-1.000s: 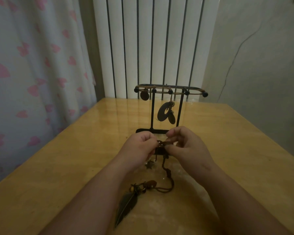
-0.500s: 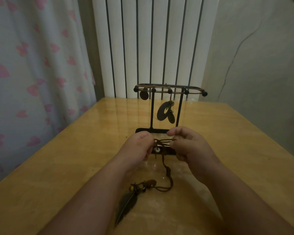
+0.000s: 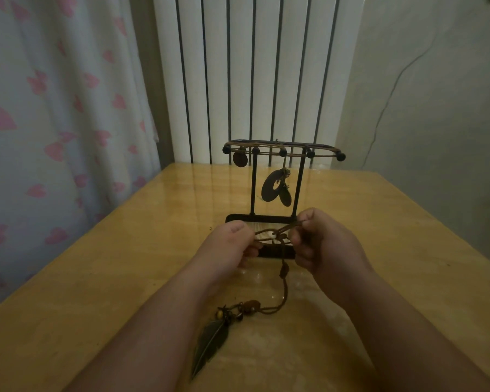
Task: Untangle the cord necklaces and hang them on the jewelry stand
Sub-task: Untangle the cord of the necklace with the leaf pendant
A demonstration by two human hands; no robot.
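Pale curtain fabric [image 3: 54, 137] printed with pink hearts fills the left side, and beside it a white ribbed radiator [image 3: 252, 66] rises behind the far edge of a glossy wooden counter [image 3: 96, 278]. Reaching in from the bottom, the left hand [image 3: 227, 247] has its fingers curled, pinching one end of a tangle of brown cord necklace [image 3: 272, 233] held just above the counter. Below and between the forearms, a dark metal feather pendant [image 3: 210, 343] lies flat on the counter, joined to a small cluster of beads [image 3: 251, 305]; from there the cord curves right, climbs past a knot [image 3: 284, 269] and meets the strands stretched between the hands. Just behind those strands stands the black jewelry stand [image 3: 252, 190], its flat base partly hidden by the fingers. Brown cords already run along its top bar of ball-tipped pegs, with a round disc pendant [image 3: 239, 159] hanging near the left end and dark oval pendants [image 3: 275, 188] dangling between the two uprights. The right hand [image 3: 323, 244] is also closed, thumb and fingers pinching the other end of the strands, close to the right upright. Farther right, a plain grey wall [image 3: 436, 108] carries a thin dark line [image 3: 391, 91] running down it.
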